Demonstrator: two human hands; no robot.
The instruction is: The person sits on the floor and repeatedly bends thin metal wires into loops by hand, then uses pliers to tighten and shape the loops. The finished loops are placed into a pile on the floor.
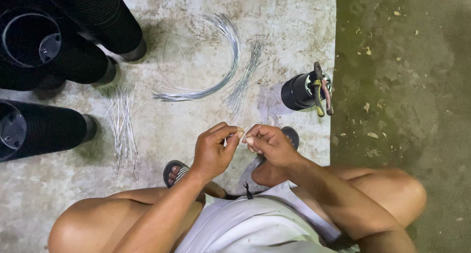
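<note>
Two piles of cut wire pieces [122, 123] [244, 81] are laid out; a curved wire bundle [216, 61] remains uncut. One thin wire is pinched between left hand [212, 152] and right hand [270, 144] fingers.

Thin silvery wire piece [242, 133], pinched between both hands' fingertips, above sandals.

3 black pot stacks [54, 52], 3 wire bundles [206, 81], 1 pliers [321, 88], 2 hands [213, 152].
</note>
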